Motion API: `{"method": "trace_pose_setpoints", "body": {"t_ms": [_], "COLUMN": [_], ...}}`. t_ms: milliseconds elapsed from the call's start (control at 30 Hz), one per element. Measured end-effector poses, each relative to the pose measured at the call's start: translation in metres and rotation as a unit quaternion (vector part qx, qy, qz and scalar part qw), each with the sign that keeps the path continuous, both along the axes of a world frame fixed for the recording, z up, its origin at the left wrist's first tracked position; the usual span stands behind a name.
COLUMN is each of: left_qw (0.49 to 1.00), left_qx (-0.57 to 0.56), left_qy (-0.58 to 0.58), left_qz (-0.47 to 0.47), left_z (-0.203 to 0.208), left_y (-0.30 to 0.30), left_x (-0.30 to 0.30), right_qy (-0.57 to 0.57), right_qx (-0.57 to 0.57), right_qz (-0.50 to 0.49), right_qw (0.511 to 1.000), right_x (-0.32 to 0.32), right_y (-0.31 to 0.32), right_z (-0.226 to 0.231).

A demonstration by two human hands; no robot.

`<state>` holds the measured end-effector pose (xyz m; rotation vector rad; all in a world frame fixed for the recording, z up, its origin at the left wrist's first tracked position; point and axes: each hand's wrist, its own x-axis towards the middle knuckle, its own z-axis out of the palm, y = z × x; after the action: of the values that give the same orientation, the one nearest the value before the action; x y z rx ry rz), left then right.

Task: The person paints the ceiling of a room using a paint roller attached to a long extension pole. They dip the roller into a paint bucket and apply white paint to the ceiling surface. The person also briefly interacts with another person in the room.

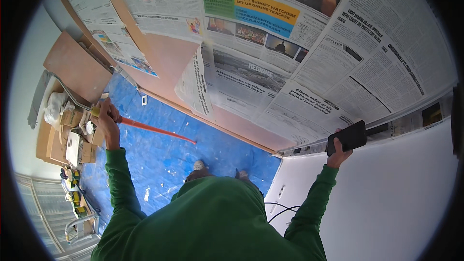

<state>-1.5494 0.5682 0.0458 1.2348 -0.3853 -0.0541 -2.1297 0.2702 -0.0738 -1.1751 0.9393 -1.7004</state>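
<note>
Fingers of the left hand (107,116) clamp an orange pole (159,129) below-left of the panel (237,123); the right hand (340,155) grips a black slab (353,137) near its lower right. Newspaper (256,75) mostly covers the panel; bare patches (169,50) remain.

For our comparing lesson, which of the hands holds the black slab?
The right hand holds the black slab; the left hand grips an orange pole.

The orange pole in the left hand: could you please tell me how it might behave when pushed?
The orange pole looks likely to stay stiff, since it runs nearly straight from the left hand. It may swing, as one hand grips it near one end. Its slim shaft suggests it is fairly light for its length.
</note>
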Motion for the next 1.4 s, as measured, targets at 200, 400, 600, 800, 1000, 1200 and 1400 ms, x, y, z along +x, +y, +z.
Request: {"method": "trace_pose_setpoints", "body": {"t_ms": [200, 400, 600, 800, 1000, 1200, 1400], "left_qw": [0.999, 0.998, 0.996, 0.994, 0.993, 0.989, 0.986], "left_qx": [0.038, 0.053, 0.074, 0.105, 0.111, 0.139, 0.145], "left_qy": [-0.027, -0.019, -0.042, -0.018, -0.019, -0.025, -0.032], "left_qz": [-0.013, -0.005, 0.023, 0.037, 0.021, 0.051, 0.070], "left_z": [-0.003, -0.015, -0.023, -0.016, -0.026, -0.027, -0.043], "left_y": [0.005, 0.004, -0.028, -0.060, -0.084, -0.100, -0.101], "left_x": [-0.038, -0.064, -0.076, -0.123, -0.128, -0.159, -0.138], "right_qy": [0.017, 0.034, 0.030, 0.051, 0.055, 0.037, 0.072], "right_qx": [0.007, -0.020, -0.039, -0.080, -0.102, -0.080, -0.091], "right_qz": [0.005, 0.044, 0.105, 0.106, 0.118, 0.135, 0.166], "right_qw": [1.000, 0.998, 0.993, 0.990, 0.986, 0.987, 0.979], "right_x": [-0.009, -0.001, 0.013, 0.021, 0.037, 0.060, 0.069], "right_y": [0.001, -0.001, -0.017, -0.023, -0.032, -0.039, -0.035], "right_z": [-0.011, -0.011, -0.027, -0.028, -0.044, -0.056, -0.093]}}
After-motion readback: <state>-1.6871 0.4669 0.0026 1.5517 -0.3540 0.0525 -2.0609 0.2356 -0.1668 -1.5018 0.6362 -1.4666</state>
